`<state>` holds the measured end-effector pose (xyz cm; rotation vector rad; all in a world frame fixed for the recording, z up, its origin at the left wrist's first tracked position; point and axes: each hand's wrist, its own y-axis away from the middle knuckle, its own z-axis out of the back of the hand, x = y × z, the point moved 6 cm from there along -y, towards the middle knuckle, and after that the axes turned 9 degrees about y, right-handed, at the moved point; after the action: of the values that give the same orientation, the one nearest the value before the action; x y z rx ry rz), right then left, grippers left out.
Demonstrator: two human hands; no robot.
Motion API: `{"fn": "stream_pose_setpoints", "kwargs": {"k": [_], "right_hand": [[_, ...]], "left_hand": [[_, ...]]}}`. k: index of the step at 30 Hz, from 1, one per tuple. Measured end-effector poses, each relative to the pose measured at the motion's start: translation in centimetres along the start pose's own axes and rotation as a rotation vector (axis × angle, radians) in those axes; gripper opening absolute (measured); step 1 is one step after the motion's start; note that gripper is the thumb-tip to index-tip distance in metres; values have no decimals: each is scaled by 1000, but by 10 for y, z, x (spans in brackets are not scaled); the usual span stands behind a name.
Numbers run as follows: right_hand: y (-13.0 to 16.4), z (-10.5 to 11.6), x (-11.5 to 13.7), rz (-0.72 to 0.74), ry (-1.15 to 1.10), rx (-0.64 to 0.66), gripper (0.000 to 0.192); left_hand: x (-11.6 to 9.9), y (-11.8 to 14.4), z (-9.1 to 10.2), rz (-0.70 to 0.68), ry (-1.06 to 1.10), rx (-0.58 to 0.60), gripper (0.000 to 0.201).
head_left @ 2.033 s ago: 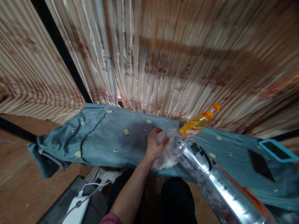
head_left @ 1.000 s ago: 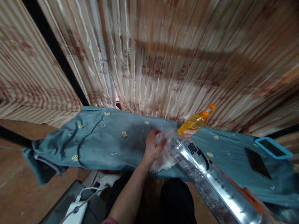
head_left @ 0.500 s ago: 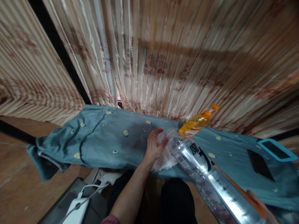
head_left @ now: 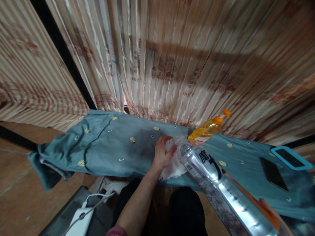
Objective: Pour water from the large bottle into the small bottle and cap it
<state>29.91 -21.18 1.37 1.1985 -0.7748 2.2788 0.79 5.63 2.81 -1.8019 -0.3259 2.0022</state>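
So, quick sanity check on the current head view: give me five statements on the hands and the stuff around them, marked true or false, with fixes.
1. The left hand has its fingers curled around a clear plastic neck. True.
2. The silver-labelled bottle stands straight upright. False: it is tilted, slanting toward the lower right of the view.
3. The yellow pump bottle has an orange top. True.
4. The blue-framed device lies on top of the dark phone-like slab. False: they lie side by side on the teal cloth.
5. The right hand is partly hidden behind the silver-labelled bottle. True.
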Motion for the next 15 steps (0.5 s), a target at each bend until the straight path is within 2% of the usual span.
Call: {"fn": "stream_pose_setpoints", "kwargs": {"k": [5, 10, 15], "right_hand": [[-13, 2, -11, 40, 15, -18, 59], [-9, 6, -14, 79, 32, -9, 61], [-27, 1, -11, 107, 59, 33, 70]], "left_hand": [[0, 0, 0, -3, -12, -5, 38], [0, 1, -1, -35, -1, -12, 44], [0, 1, -1, -23, -11, -11, 43]]}}
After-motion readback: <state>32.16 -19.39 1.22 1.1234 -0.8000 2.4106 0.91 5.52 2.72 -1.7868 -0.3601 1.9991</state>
